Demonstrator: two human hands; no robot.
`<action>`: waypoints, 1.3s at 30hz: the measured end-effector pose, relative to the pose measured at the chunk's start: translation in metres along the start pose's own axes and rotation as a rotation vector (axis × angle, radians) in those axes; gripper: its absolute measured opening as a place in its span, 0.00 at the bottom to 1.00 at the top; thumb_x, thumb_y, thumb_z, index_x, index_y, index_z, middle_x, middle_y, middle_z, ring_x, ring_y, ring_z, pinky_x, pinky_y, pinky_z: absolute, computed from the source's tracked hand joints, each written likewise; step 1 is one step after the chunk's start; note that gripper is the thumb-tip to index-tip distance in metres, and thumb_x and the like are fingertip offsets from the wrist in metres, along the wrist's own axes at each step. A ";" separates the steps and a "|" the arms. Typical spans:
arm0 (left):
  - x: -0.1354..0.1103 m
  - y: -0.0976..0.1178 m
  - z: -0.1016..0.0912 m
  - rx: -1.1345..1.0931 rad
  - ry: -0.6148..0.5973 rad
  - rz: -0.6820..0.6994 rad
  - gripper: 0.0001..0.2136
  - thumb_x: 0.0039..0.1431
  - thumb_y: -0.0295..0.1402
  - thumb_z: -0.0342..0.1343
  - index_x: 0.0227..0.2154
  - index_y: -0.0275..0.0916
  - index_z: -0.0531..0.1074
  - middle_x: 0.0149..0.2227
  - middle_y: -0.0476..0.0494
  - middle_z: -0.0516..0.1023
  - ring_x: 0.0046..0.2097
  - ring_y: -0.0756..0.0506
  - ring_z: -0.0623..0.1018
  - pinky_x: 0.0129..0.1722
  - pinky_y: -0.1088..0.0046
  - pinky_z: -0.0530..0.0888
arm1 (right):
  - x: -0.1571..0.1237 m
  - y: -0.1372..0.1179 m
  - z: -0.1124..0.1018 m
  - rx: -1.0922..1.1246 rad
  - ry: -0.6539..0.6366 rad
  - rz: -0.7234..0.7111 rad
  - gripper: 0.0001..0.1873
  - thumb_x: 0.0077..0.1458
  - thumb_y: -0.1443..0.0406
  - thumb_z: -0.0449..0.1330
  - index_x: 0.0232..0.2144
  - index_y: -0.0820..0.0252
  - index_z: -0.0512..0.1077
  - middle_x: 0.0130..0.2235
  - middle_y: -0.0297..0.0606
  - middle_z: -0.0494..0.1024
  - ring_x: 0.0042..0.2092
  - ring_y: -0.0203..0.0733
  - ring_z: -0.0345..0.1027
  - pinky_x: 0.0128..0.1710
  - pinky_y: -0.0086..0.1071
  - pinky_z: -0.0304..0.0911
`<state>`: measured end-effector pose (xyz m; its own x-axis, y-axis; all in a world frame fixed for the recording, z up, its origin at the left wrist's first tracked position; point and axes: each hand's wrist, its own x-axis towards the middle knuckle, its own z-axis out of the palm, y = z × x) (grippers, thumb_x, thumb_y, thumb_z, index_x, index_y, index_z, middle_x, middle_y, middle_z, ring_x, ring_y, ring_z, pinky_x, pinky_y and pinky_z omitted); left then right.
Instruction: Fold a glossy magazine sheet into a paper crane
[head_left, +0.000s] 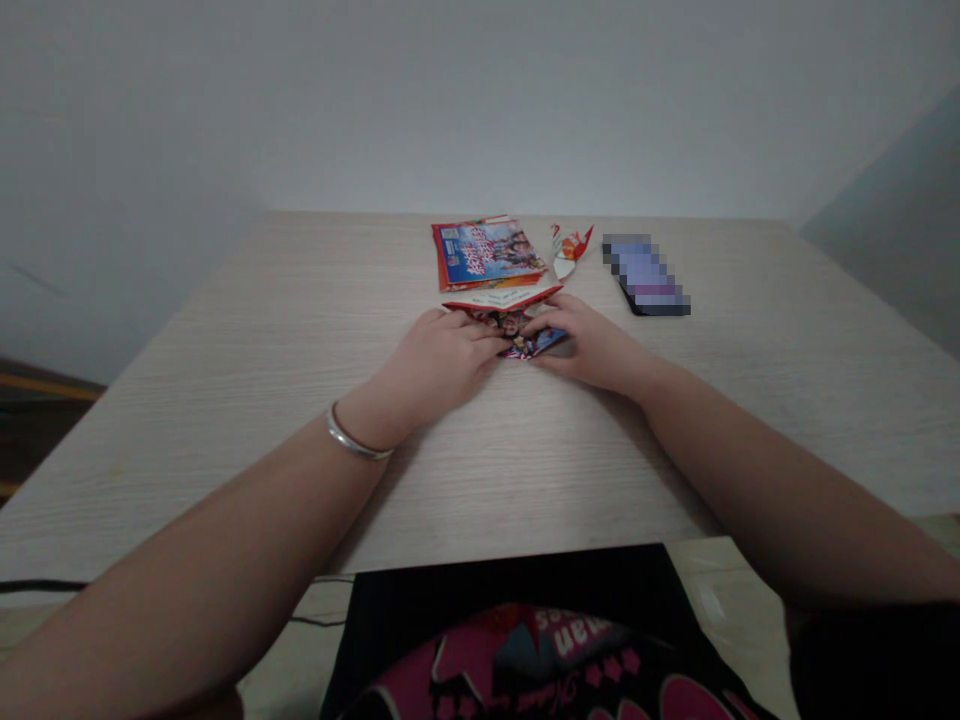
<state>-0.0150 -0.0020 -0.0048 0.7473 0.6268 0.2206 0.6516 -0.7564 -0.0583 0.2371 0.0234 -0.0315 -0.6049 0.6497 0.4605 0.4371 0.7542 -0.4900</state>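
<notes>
Pale wood-grain table (pixel 225 330), plain grey wall (pixel 480 100) behind. Both hands meet just past table centre on a glossy printed sheet (pixel 504 298), partly folded, lying flat on the wood.

Left hand (pixel 442 360), silver bangle (pixel 352 440) on the wrist: fingers curled, tips clamped on the sheet's left part. Right hand (pixel 592 345): thumb and forefinger gripping its right part near the lower corner, other fingers loosely bent on the table. Neither hand is released.

Sheet: red border, white flap turned up along the far edge, busy blue-and-red print below, pointed corner at 5 o'clock. Much of it is hidden under the fingers.

Judgement: for a clean crease, one hand should pin the layers while the other matches the edges, then runs along the fold from the middle outward. Glossy paper slips, so press firmly.

From the sheet: stack of printed leaflets (pixel 484 252) at 12 o'clock, just beside; small folded paper figure (pixel 571 248) at 1 o'clock; phone (pixel 646 275) at 2 o'clock, apart.
</notes>
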 end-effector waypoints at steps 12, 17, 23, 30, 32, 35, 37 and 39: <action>0.002 0.003 -0.009 -0.024 -0.025 -0.027 0.17 0.72 0.42 0.50 0.48 0.38 0.81 0.48 0.37 0.85 0.51 0.34 0.81 0.54 0.53 0.72 | 0.007 -0.016 0.001 -0.031 0.134 0.346 0.04 0.56 0.67 0.65 0.30 0.57 0.80 0.36 0.38 0.84 0.39 0.44 0.76 0.43 0.37 0.69; -0.001 0.006 -0.016 -0.103 0.145 0.078 0.15 0.70 0.39 0.53 0.52 0.41 0.79 0.52 0.40 0.83 0.54 0.37 0.79 0.56 0.54 0.71 | 0.007 -0.018 -0.004 0.002 0.174 0.436 0.03 0.55 0.68 0.65 0.30 0.57 0.79 0.36 0.38 0.85 0.38 0.43 0.77 0.44 0.38 0.70; -0.010 -0.001 -0.021 -0.136 0.510 -0.111 0.21 0.66 0.39 0.58 0.59 0.40 0.72 0.64 0.33 0.70 0.65 0.34 0.70 0.66 0.48 0.66 | 0.005 -0.016 -0.007 0.117 0.088 0.460 0.03 0.55 0.66 0.65 0.30 0.57 0.79 0.34 0.36 0.84 0.33 0.40 0.74 0.41 0.36 0.71; -0.009 -0.018 -0.009 -0.529 0.197 -0.052 0.15 0.68 0.39 0.55 0.53 0.42 0.79 0.65 0.36 0.71 0.68 0.36 0.70 0.69 0.49 0.68 | -0.001 -0.006 -0.009 0.239 0.082 0.429 0.03 0.54 0.65 0.64 0.30 0.57 0.78 0.35 0.36 0.83 0.36 0.40 0.74 0.43 0.37 0.69; -0.008 -0.016 -0.008 -0.549 0.163 -0.057 0.16 0.67 0.38 0.56 0.54 0.43 0.78 0.66 0.36 0.70 0.69 0.36 0.70 0.69 0.48 0.67 | 0.000 -0.005 -0.009 0.254 0.084 0.462 0.03 0.54 0.63 0.65 0.30 0.57 0.77 0.34 0.36 0.82 0.35 0.40 0.74 0.41 0.37 0.69; -0.008 -0.011 -0.008 -0.556 0.141 -0.060 0.17 0.67 0.37 0.57 0.55 0.42 0.78 0.66 0.34 0.70 0.68 0.35 0.71 0.69 0.49 0.68 | 0.003 -0.004 -0.006 0.243 0.127 0.511 0.08 0.51 0.61 0.69 0.29 0.57 0.75 0.34 0.36 0.82 0.35 0.41 0.73 0.41 0.38 0.69; -0.007 -0.009 -0.009 -0.557 0.140 -0.066 0.16 0.67 0.37 0.57 0.54 0.41 0.79 0.66 0.34 0.70 0.67 0.35 0.71 0.68 0.50 0.70 | 0.005 -0.003 -0.001 0.260 0.164 0.533 0.10 0.49 0.61 0.70 0.31 0.56 0.74 0.36 0.36 0.82 0.36 0.42 0.74 0.42 0.39 0.71; -0.007 -0.007 -0.008 -0.554 0.155 -0.075 0.14 0.67 0.36 0.58 0.51 0.41 0.79 0.65 0.34 0.70 0.68 0.36 0.71 0.67 0.50 0.71 | 0.006 -0.002 0.004 0.303 0.196 0.546 0.12 0.49 0.62 0.70 0.34 0.55 0.72 0.39 0.37 0.82 0.38 0.43 0.76 0.43 0.40 0.73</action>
<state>-0.0260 -0.0030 0.0016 0.6468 0.6795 0.3465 0.5054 -0.7220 0.4726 0.2303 0.0250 -0.0306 -0.2039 0.9587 0.1982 0.4231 0.2689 -0.8653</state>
